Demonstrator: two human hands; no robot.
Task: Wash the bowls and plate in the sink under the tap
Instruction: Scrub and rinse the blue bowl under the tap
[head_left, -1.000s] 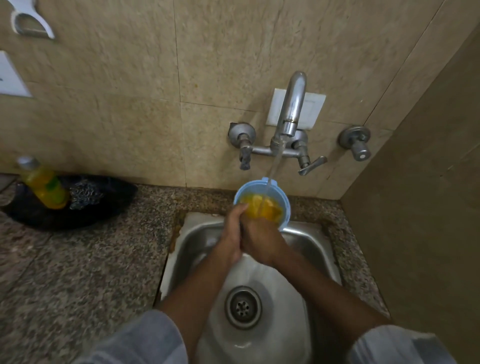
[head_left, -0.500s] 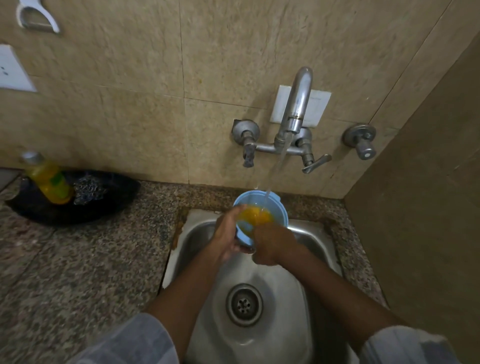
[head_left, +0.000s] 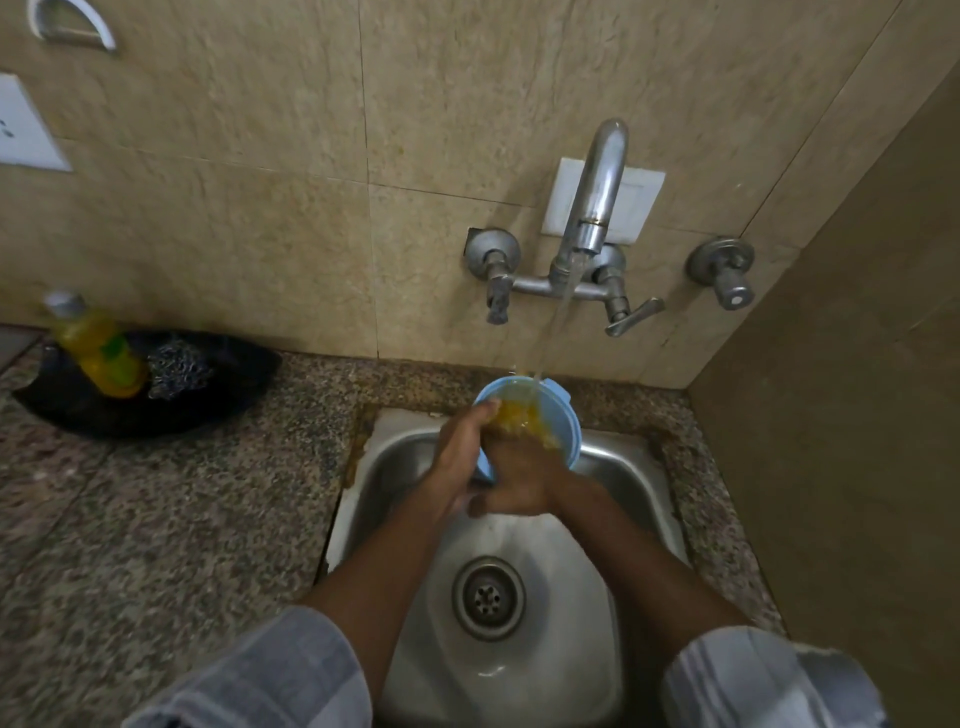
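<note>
The light blue plastic bowl (head_left: 563, 415) is held above the back part of the steel sink (head_left: 639, 467), tilted so that its opening faces the camera. Its inside is covered with yellow residue. A stream of water (head_left: 563, 296) falls from the spout of the chrome tap (head_left: 597, 197) and lands at the upper rim of the bowl.

The left hand (head_left: 460, 452) grips the left edge of the bowl, with the thumb over the rim and the fingers closed around the outside. The right hand (head_left: 519, 483) is in front of the bowl, its fingers reaching into the yellow interior; they are bent and pressed against the inner surface, but if they hold anything I cannot tell. The two hands touch each other below the bowl. Both forearms are bare, and grey striped sleeves (head_left: 270, 680) are rolled up near the elbows.

The round drain (head_left: 488, 597) is in the middle of the sink bottom, well below the hands. The sink is set in a speckled granite counter (head_left: 156, 519). On the counter at the far left, against the beige tiled wall (head_left: 260, 156), lies a black bag (head_left: 218, 395); a bottle of yellow liquid (head_left: 96, 348) stands on it, and just beside the bottle is a metal scrubber (head_left: 179, 366).
</note>
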